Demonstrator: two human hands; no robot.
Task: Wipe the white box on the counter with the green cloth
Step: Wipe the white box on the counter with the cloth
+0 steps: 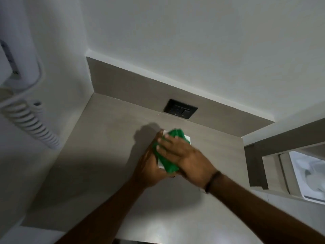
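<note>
The white box [188,138] stands on the grey counter [105,147], mostly covered; only its far right corner and a sliver at its lower left show. A green cloth [175,136] lies draped over its top. My right hand [181,155] presses flat on the cloth, palm down, a dark band on its wrist. My left hand [149,166] grips the box's left side, fingers wrapped around its far edge.
A black power socket [180,108] sits in the low backsplash behind the box. A white wall phone with a coiled cord [31,120] hangs on the left wall. To the right, a recessed shelf holds a white tray [306,180].
</note>
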